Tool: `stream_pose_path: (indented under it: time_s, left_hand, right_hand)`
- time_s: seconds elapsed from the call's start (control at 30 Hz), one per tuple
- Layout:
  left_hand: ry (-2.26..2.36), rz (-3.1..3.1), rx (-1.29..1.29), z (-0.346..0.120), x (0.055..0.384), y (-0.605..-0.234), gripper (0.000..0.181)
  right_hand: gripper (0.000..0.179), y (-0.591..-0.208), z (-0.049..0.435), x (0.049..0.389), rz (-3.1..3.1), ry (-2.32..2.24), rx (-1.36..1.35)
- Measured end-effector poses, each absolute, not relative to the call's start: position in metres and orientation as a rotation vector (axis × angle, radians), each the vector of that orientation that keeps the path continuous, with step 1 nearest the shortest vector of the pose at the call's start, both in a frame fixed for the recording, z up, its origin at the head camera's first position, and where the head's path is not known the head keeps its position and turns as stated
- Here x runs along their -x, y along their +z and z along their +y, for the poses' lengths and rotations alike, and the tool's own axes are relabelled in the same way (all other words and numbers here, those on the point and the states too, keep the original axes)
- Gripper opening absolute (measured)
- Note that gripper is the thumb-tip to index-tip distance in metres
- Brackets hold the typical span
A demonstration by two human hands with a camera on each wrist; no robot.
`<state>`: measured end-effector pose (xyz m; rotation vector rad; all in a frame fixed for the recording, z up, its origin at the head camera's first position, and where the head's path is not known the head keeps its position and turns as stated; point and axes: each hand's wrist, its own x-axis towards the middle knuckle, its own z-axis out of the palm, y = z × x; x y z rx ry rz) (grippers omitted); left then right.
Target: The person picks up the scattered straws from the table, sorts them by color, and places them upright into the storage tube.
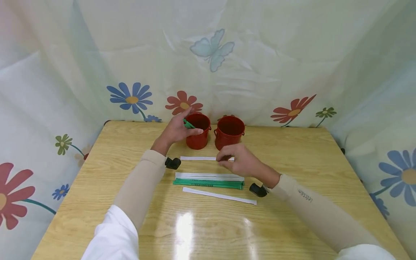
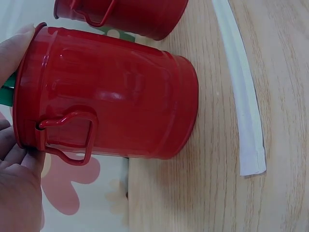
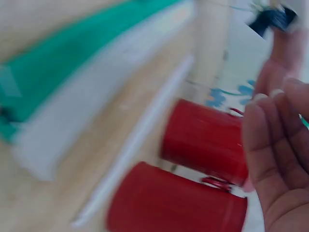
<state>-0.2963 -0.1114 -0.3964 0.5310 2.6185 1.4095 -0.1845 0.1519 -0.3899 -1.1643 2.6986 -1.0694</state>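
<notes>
The left hand (image 1: 177,129) reaches out from the left with its wrist bent toward the left red bucket (image 1: 196,142), thumb and fingers parted around the rim so that they hold it; a green strip (image 1: 189,124) stands inside the mouth. The right forearm slants inward, and the right hand (image 1: 243,159) hovers in front of the right red bucket (image 1: 222,141), fingers loosely bent and gripping nothing. Below it a white strip (image 1: 197,158) lies flat on the table (image 1: 130,202), with more white strips (image 1: 209,176) and green strips (image 1: 208,183) nearer the person.
</notes>
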Motion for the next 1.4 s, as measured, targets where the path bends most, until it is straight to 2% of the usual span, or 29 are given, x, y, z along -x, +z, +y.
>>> stream_pose_path:
  time_s: [0.23,0.47,0.6,0.8,1.17,1.4]
  left_hand:
    - [1.413,2.620,-0.500,-0.114,0.299,-0.397,0.098]
    - [1.426,2.623,-0.488,-0.117,0.297,-0.397,0.099]
    - [1.416,2.614,-0.482,-0.117,0.296,-0.398,0.100]
    - [1.423,2.621,-0.509,-0.116,0.297,-0.400,0.099]
    - [1.419,2.608,-0.509,-0.111,0.296,-0.398,0.098]
    - [1.425,2.607,-0.506,-0.111,0.295,-0.397,0.097]
  right_hand:
    - [0.012,-0.421,0.160,0.164,2.695,-0.603,1.226]
    - [0.014,-0.438,0.152,0.159,2.749,-0.226,1.262]
    - [0.013,-0.441,0.144,0.154,2.721,-0.041,1.247]
    - [0.022,-0.435,0.133,0.146,2.677,0.184,1.191]
    - [0.019,-0.427,0.149,0.144,2.666,0.028,1.165]
    - [0.021,-0.411,0.163,0.152,2.711,-0.259,1.192]
